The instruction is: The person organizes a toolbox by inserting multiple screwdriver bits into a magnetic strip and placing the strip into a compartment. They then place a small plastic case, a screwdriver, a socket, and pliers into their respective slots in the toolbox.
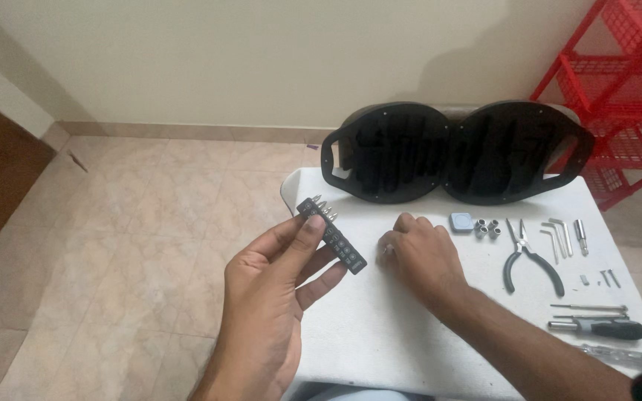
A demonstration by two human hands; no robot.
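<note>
- The left hand (273,286) is gripping a black bit holder (331,235) between thumb and fingers, raised above the desk's (380,327) left edge; a few screwdriver bits (325,207) are sitting at its far end, the other slots showing empty.
- The right hand (419,256) is resting knuckles-up on the desk, fingertips curled onto something too small to identify.
- Judged step: filling the holder; the next move is calling for a fine pinch and aligning a bit with an open slot.
- The open black tool case (455,152) is standing empty-looking; pliers (525,256), hex keys (559,238) and screwdrivers (596,327) are lying beside it.
</note>
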